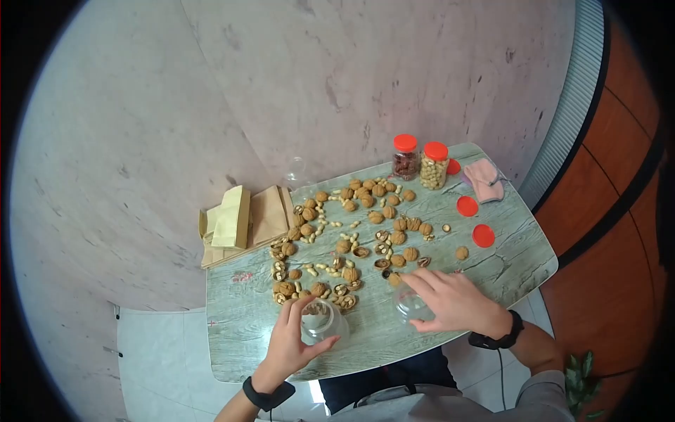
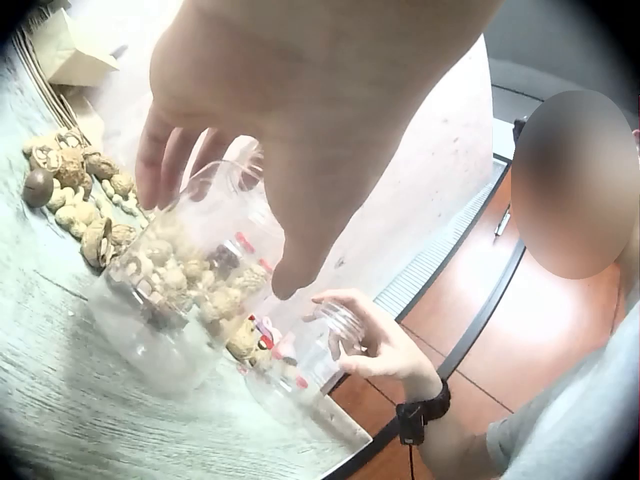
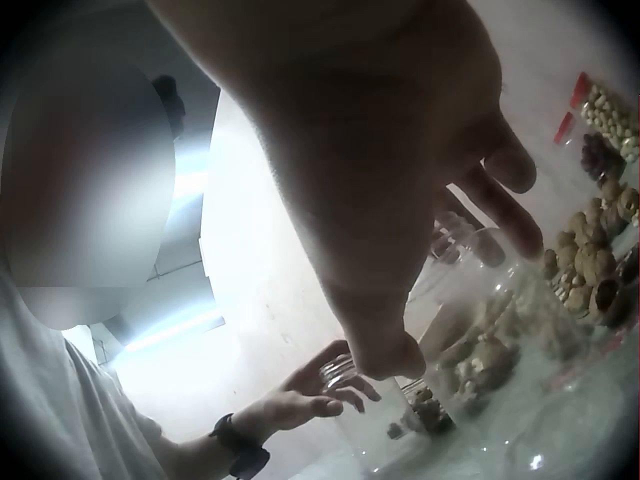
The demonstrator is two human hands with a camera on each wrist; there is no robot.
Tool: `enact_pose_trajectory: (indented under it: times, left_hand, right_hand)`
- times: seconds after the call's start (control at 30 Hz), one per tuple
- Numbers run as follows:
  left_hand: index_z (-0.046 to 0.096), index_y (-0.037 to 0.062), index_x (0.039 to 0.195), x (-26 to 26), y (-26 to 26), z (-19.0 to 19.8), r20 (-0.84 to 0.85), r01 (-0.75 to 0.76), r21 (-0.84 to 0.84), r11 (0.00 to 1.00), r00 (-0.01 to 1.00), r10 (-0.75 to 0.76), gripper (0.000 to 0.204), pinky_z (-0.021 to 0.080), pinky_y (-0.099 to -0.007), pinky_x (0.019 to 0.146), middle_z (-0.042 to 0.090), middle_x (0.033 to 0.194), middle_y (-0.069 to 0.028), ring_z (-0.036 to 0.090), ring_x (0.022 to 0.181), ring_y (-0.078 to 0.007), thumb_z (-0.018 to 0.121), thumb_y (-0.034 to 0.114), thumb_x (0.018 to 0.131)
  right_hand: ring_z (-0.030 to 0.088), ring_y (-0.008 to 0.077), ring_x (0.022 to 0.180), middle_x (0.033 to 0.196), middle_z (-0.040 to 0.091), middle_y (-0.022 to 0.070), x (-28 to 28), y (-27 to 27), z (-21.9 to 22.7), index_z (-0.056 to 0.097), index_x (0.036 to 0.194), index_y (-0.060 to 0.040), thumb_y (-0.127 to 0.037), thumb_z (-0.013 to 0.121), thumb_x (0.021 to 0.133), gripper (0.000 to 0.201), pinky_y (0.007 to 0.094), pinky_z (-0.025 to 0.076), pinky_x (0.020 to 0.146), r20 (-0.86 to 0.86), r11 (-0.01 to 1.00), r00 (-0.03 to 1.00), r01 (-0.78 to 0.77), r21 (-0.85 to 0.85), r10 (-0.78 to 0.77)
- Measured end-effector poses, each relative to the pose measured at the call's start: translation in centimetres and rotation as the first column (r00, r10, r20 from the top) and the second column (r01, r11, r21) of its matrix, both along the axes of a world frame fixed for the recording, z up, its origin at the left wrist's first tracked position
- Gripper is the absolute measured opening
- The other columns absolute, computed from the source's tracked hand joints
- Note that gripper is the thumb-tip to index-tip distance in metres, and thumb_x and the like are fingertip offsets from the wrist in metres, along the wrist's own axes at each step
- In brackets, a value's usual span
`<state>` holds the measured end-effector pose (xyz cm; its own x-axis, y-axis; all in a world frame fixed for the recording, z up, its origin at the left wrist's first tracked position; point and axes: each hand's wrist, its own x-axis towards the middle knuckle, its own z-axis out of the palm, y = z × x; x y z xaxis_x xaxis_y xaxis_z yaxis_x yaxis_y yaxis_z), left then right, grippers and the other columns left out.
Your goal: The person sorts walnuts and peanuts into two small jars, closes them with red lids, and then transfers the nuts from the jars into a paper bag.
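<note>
Toward the front of the table stand two clear lidless plastic jars, both apparently without contents. My left hand [image 1: 285,344] is spread around the top of the left jar [image 1: 325,325], fingers at its far side and thumb by its near side. In the left wrist view, the thumb [image 2: 298,270] hangs beside the jar [image 2: 160,340], apart from its wall. Around the mouth of the right jar [image 1: 409,304] spreads my right hand [image 1: 453,302]. Its fingertips overlap the jar's neck [image 3: 455,235] in the right wrist view, and the thumb [image 3: 385,350] stands off the wall.
Walnuts [image 1: 376,217] and peanuts [image 1: 320,228] lie scattered mid-table. Behind them are a red-lidded jar of dark contents [image 1: 406,165] and another of pale nuts [image 1: 434,172]. Red lids [image 1: 484,235] and a pink cloth [image 1: 484,180] lie right; paper bags [image 1: 264,218] lie left.
</note>
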<state>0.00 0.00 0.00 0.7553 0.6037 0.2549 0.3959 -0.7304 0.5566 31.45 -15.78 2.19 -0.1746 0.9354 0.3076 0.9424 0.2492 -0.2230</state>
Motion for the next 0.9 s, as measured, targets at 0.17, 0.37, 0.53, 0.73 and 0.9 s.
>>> enact_pose_trajectory:
  times: [0.17,0.37,0.53,0.73,0.9]
  left_hand:
    - [0.049,0.0037,0.146,2.2,2.8,-1.0,0.04,-0.016,0.068,0.998,0.999,0.014,0.085,0.056,-0.0459,0.094,0.059,0.128,-0.0201,0.064,0.116,-0.0409,0.092,0.034,0.079]
    - [0.046,0.0031,0.148,5.4,7.1,-1.9,0.076,-0.059,0.048,0.997,0.996,0.056,0.087,0.054,-0.0467,0.1,0.058,0.135,-0.0213,0.062,0.124,-0.0407,0.093,0.031,0.079]
    - [0.049,0.0028,0.145,4.0,4.3,1.3,0.088,-0.096,0.031,0.995,0.992,0.093,0.087,0.056,-0.0441,0.095,0.059,0.133,-0.0212,0.064,0.119,-0.039,0.094,0.033,0.078]
    - [0.05,0.0031,0.145,2.8,-0.6,0.1,-0.019,0.094,-0.043,0.995,0.995,-0.095,0.087,0.056,-0.045,0.095,0.057,0.132,-0.0202,0.064,0.116,-0.0392,0.094,0.035,0.077]
    - [0.046,0.0029,0.148,5.9,1.9,-1.8,0.036,0.024,0.067,0.997,0.999,-0.026,0.088,0.055,-0.046,0.097,0.055,0.133,-0.0204,0.062,0.118,-0.0408,0.092,0.032,0.079]
  right_hand:
    - [0.069,0.0298,0.109,0.124,0.061,0.0145,0.6,3.7,-1.7,0.052,0.142,-0.0011,-0.036,0.084,0.078,0.079,0.0393,0.061,0.079,0.012,0.993,0.994,0.11,0.034,-0.11]
    - [0.069,0.0337,0.111,0.13,0.06,0.0167,2.5,8.4,-2.6,0.05,0.144,-0.001,-0.034,0.083,0.079,0.08,0.0423,0.061,0.082,-0.036,0.983,0.986,0.165,0.075,-0.163]
    - [0.071,0.0332,0.104,0.131,0.061,0.0174,0.3,5.5,-0.3,0.052,0.142,-0.0013,-0.033,0.084,0.079,0.078,0.0419,0.06,0.079,-0.039,0.978,0.984,0.178,0.107,-0.175]
    - [0.071,0.0278,0.094,0.12,0.061,0.0123,-2.7,0.1,0.6,0.055,0.14,-0.002,-0.035,0.086,0.076,0.078,0.0381,0.059,0.071,-0.02,0.994,0.994,0.105,-0.043,-0.106]
    - [0.07,0.0285,0.101,0.124,0.059,0.013,-2.6,2.1,-0.6,0.053,0.142,-0.0015,-0.034,0.086,0.077,0.08,0.0383,0.06,0.075,0.012,0.992,0.992,0.128,-0.007,-0.128]
